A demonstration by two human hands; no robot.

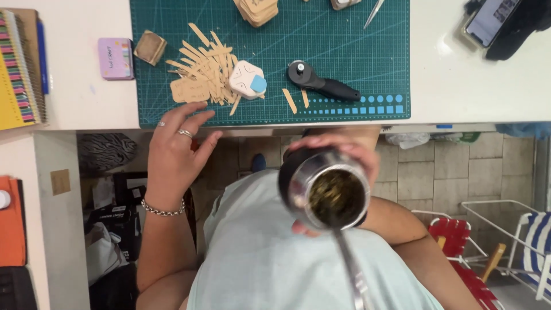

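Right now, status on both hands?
Left hand open, fingertips on cutting mat edge near paper strips. Right hand holds metal cup with straw.

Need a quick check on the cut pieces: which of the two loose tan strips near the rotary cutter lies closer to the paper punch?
The longer left strip, nearer the white punch; the shorter strip lies beside the cutter.

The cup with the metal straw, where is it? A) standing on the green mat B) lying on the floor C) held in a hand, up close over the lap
C: the right hand holds the cup up off the green mat.
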